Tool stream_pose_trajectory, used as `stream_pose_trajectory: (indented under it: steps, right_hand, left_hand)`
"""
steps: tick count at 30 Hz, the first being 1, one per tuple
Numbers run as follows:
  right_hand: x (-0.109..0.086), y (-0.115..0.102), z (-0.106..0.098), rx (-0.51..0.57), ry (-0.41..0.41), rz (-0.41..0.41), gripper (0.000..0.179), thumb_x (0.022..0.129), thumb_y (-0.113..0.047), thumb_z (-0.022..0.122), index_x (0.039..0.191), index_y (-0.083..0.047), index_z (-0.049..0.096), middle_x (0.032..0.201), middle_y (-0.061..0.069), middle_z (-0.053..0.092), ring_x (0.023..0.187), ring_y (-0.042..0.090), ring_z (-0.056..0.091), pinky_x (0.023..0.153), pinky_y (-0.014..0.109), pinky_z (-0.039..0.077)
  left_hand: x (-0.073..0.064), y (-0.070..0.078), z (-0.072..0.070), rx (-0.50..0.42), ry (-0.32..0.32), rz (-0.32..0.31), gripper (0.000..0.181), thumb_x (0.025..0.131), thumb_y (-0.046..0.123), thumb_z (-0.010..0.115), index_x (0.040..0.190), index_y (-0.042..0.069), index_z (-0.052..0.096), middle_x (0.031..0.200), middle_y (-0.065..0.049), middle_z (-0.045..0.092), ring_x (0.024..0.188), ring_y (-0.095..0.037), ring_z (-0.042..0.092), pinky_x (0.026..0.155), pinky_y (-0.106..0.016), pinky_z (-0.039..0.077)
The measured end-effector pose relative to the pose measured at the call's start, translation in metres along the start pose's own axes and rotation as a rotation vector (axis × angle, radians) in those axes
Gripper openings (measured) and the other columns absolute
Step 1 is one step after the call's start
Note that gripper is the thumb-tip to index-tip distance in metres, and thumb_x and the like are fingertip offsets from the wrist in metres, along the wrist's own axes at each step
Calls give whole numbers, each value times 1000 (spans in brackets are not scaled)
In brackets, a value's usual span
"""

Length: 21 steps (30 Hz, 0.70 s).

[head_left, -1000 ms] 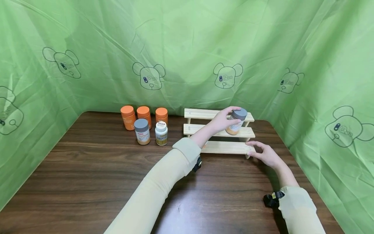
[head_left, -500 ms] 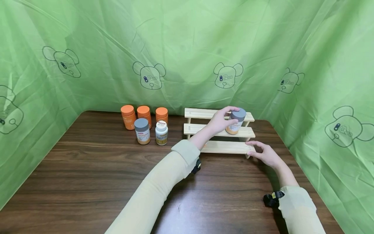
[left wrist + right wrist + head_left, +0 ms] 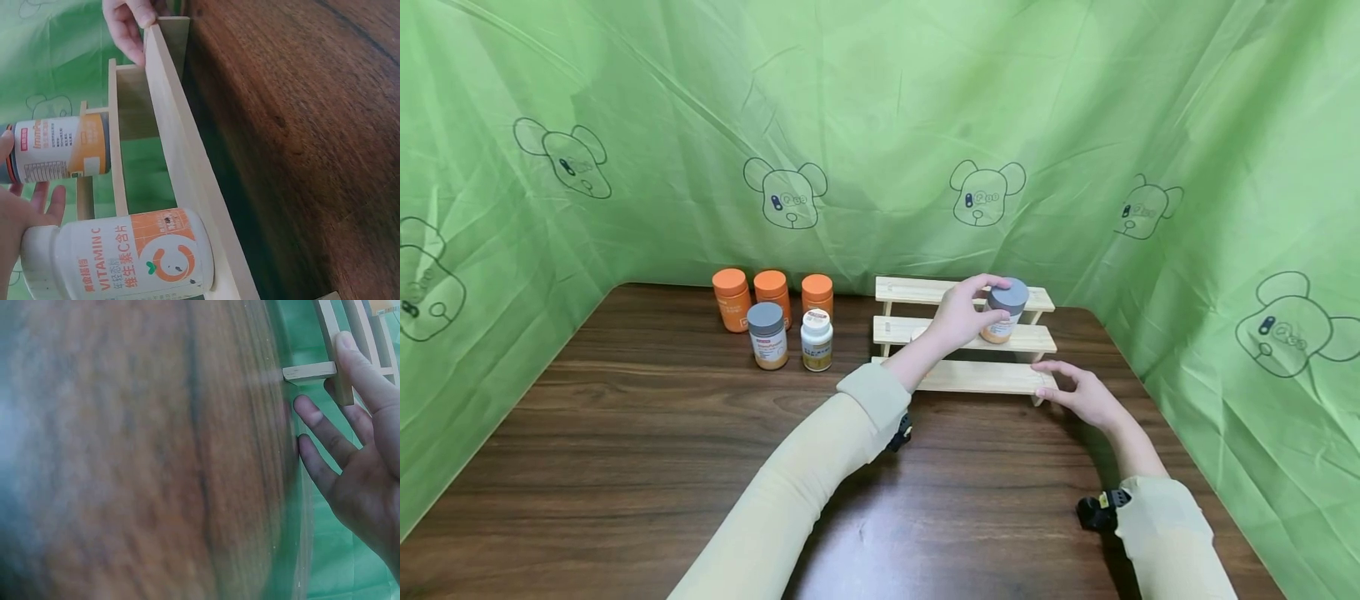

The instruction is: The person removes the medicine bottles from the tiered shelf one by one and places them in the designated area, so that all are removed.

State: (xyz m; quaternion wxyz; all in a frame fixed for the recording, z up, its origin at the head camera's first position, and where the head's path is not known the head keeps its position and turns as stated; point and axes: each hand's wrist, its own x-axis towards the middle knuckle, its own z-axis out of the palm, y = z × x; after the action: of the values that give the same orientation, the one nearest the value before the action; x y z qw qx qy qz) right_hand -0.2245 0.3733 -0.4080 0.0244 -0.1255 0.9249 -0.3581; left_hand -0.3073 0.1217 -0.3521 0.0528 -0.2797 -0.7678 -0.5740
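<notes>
My left hand (image 3: 958, 317) grips a grey-capped supplement bottle (image 3: 1006, 312) by its cap, thumb and fingers on either side. The bottle is upright at the right part of the middle tier of a three-tier wooden display rack (image 3: 977, 377). In the left wrist view, the bottle's orange-and-white label (image 3: 59, 147) faces the camera. A white vitamin C bottle (image 3: 125, 259) stands on the lowest tier, mostly hidden behind my left wrist in the head view. My right hand (image 3: 1086, 400) pinches the right end of the lowest tier, its thumb (image 3: 359, 365) on the board and other fingers spread below.
Left of the rack, three orange bottles (image 3: 732, 302) stand at the back of the brown wooden table (image 3: 625, 467). Before them are another grey-capped bottle (image 3: 768, 337) and a small white-capped bottle (image 3: 817, 342). A green curtain (image 3: 880, 108) surrounds the table's back and sides.
My left hand and the grey-capped bottle have shifted slightly left along the middle tier. The right hand keeps its place at the rack's end.
</notes>
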Motion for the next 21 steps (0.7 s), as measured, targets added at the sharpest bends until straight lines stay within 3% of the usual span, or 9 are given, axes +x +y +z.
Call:
stream_pose_trajectory:
  steps: [4,7,14,21]
  right_hand:
    - [0,0,1,-7,-1,-1,45,88,-19,67,129,-4,55,116,18,59,82,19,53,74,28,42]
    - [0,0,1,-1,-5,-1,46,88,-19,67,129,-4,55,115,17,59,81,19,54,73,27,42]
    - [0,0,1,11,-8,-3,46,88,-19,68,129,-3,55,94,16,61,66,13,55,66,23,42]
    - [0,0,0,6,-6,3,46,88,-19,68,129,-3,55,98,18,61,67,20,57,66,25,43]
  left_hand:
    - [-4,2,0,54,30,20,41,80,17,76,119,21,62,125,2,60,108,-14,58,89,-23,48]
    - [-6,3,-1,89,44,32,41,80,18,76,118,21,63,125,2,60,109,-12,56,87,-22,48]
    - [-8,7,-2,99,57,62,41,80,18,76,119,20,63,124,1,60,107,-13,56,83,-24,51]
    - [-10,16,-4,88,58,81,41,81,19,76,120,19,62,123,1,59,107,-11,55,82,-24,51]
